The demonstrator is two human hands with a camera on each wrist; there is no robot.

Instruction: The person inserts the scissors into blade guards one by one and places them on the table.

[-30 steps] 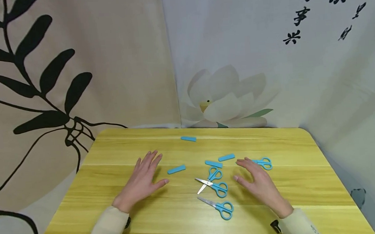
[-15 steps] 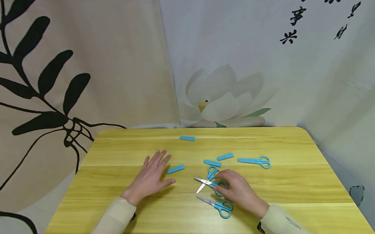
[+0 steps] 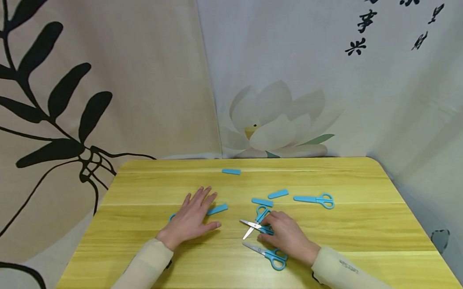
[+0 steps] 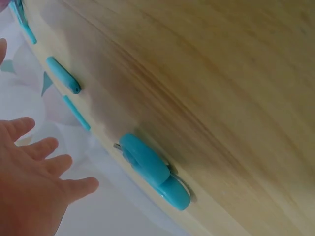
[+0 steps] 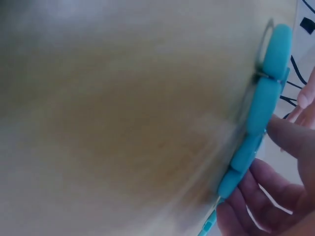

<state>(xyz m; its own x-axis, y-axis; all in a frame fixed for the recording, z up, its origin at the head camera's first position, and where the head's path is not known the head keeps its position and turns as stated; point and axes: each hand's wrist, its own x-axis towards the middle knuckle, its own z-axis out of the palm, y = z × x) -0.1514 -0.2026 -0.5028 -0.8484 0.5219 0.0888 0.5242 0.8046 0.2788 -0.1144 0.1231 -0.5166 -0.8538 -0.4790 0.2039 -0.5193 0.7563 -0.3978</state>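
Note:
My right hand (image 3: 288,237) grips the blue handles of the middle scissors (image 3: 267,230), whose bare blades point left. In the right wrist view, thumb and fingers lie on either side of these handles. A second pair of scissors (image 3: 277,259) lies just nearer, its loops beside my right wrist; a third (image 3: 261,211) lies partly beneath the held pair, its blade crossing under. My left hand (image 3: 190,220), fingers spread, hovers over the table's left, beside a blue blade cover (image 3: 218,209). Another blue-handled pair of scissors (image 4: 152,169) lies mostly hidden behind it in the head view.
Two blue blade covers, one (image 3: 262,202) and another (image 3: 278,194), lie behind the scissors; a further cover (image 3: 231,172) lies near the back edge. Scissors in their cover (image 3: 314,199) lie to the right. A printed curtain hangs behind the wooden table (image 3: 360,225).
My right hand has come left from beside the covered scissors and taken hold of the middle scissors' handles. My left hand has drifted right, uncovering a bit of blue scissors handle at its left.

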